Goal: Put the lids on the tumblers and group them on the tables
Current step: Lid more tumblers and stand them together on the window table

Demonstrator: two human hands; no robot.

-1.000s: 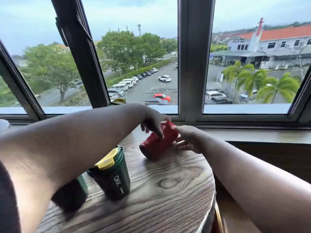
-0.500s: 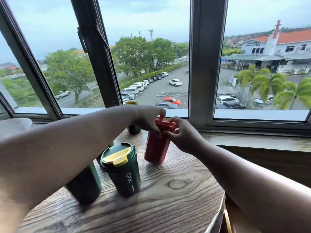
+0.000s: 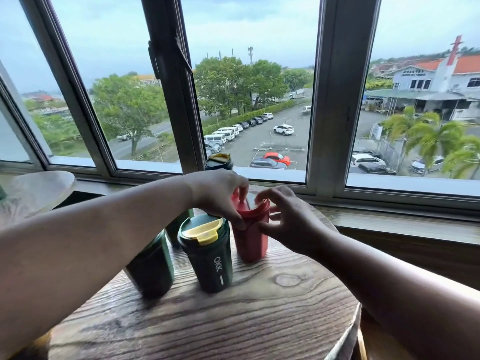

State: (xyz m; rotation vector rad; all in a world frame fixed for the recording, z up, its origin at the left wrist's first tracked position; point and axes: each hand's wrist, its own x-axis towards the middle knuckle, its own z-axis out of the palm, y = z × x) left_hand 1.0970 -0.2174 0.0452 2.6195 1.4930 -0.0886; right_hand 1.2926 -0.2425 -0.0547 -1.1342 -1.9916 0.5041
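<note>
The red tumbler (image 3: 250, 240) stands upright on the bench (image 3: 233, 320), right of the green tumbler (image 3: 207, 255). It is steadied by the left grip (image 3: 220, 196) while its lid (image 3: 253, 210) is pinched by the right grip (image 3: 283, 219), apparently for seating.

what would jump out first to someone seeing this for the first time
Both hands meet at the red tumbler at the back of the round wooden table: the left hand and right hand work at its rim. Beside it stands a dark green tumbler with a yellow-flapped lid.
</note>
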